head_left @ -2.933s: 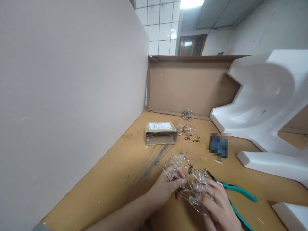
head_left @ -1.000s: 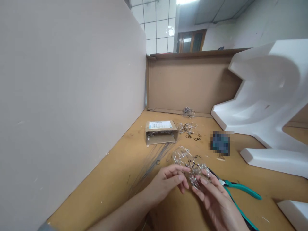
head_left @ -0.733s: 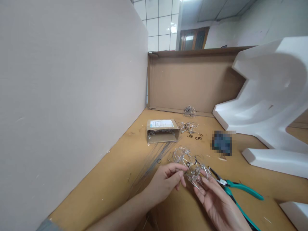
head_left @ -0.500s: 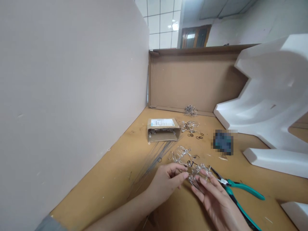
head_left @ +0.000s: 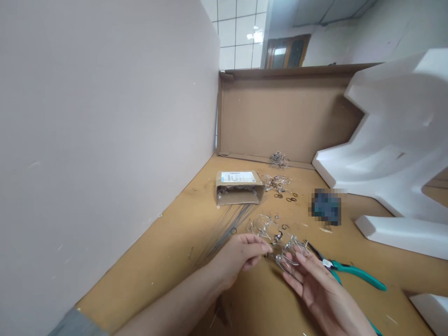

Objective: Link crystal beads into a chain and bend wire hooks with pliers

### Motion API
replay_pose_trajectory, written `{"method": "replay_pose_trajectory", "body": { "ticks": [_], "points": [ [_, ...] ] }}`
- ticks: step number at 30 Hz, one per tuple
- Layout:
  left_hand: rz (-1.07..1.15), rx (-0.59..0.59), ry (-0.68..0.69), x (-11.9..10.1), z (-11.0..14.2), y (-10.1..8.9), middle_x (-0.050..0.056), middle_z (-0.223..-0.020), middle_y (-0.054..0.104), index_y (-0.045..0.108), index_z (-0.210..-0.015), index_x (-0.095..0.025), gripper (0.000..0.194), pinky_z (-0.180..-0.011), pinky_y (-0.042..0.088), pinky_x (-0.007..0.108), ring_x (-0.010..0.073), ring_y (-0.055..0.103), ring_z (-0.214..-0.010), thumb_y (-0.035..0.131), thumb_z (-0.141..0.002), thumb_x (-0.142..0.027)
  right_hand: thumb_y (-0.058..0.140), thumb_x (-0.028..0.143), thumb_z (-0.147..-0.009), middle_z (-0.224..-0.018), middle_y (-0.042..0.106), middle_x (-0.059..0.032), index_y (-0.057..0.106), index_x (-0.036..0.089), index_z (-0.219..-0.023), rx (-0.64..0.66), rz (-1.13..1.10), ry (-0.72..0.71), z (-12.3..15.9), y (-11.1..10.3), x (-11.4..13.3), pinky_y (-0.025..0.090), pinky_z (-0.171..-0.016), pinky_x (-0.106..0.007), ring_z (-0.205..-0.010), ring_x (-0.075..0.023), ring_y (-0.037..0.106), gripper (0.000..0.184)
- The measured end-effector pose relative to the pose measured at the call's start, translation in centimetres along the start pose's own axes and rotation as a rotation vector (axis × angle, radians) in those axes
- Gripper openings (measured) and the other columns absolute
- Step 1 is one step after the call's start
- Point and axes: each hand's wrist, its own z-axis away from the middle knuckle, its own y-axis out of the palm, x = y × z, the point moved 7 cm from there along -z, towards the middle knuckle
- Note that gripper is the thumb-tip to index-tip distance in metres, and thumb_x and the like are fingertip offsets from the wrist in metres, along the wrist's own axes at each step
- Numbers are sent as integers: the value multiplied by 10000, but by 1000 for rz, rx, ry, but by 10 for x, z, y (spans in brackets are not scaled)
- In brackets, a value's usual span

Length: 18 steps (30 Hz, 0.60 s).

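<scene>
My right hand [head_left: 320,284] holds a tangle of thin bent wire with clear beads [head_left: 289,252] between its thumb and fingers. Its looped far part [head_left: 264,226] reaches out over the table, and a dark tie or knot [head_left: 277,236] sits midway along it. Close by on the left, my left hand [head_left: 241,256] is closed in a pinch. A small dark bit shows at its fingertips, too small to name. Green-handled pliers [head_left: 359,274] lie right of the right hand, partly hidden by it.
Grey wires [head_left: 227,228] run from below an open cardboard box [head_left: 240,198]. Beside the box are beaded wire pieces [head_left: 277,182] and black rings [head_left: 291,199]. Another wire heap [head_left: 279,159] sits farther back. White foam [head_left: 381,233] stands right, near a blurred dark object [head_left: 326,206]; a pale panel [head_left: 122,116] rises left.
Earlier both hands held the beaded wire; my left hand then loosened and opened beside it, and now its fingertips are pinched together. My right hand keeps hold of the wire. The view has shifted slightly.
</scene>
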Motion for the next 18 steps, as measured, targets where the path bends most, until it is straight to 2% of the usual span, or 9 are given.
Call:
{"method": "replay_pose_trajectory", "body": {
  "ticks": [3, 6, 10, 15, 18],
  "points": [
    [-48, 90, 7, -4, 0, 0, -55, -418, 450, 634, -749, -120, 236, -383, 137, 192, 37, 259, -363, 564, -720, -342, 729, 223, -660, -818, 713, -42, 617, 165, -896, -39, -3, 77, -2, -5, -3, 548, -695, -273, -793, -177, 672, 268],
    [-148, 72, 31, -9, 1, -3, -41, -425, 505, 643, -858, -120, 280, -378, 174, 187, 41, 278, -341, 509, -758, -345, 744, 203, -638, -792, 720, -57, 620, 153, -908, -60, -22, 107, -3, -8, -5, 557, -655, -258, -764, -181, 682, 301],
    [-238, 67, 54, -9, 0, -4, -59, -397, 496, 618, -983, -125, 319, -390, 206, 181, 46, 267, -328, 475, -775, -320, 731, 189, -656, -773, 724, -67, 608, 144, -936, -57, -35, 118, -4, -8, -7, 563, -660, -265, -733, -175, 687, 309],
    [-380, 60, 93, -14, 3, -4, -70, -384, 468, 618, -1009, -118, 339, -442, 267, 182, 54, 293, -347, 443, -798, -319, 718, 199, -671, -754, 724, -68, 589, 140, -981, -51, -30, 129, -5, -5, -9, 568, -632, -250, -686, -160, 688, 341],
    [-508, 2, 164, -21, 5, -7, -69, -387, 449, 637, -970, -127, 342, -473, 298, 188, 69, 336, -383, 443, -803, -354, 712, 198, -679, -770, 725, -75, 580, 140, -981, -44, -26, 133, -6, -6, -9, 568, -636, -251, -697, -165, 690, 335]
  ]
}}
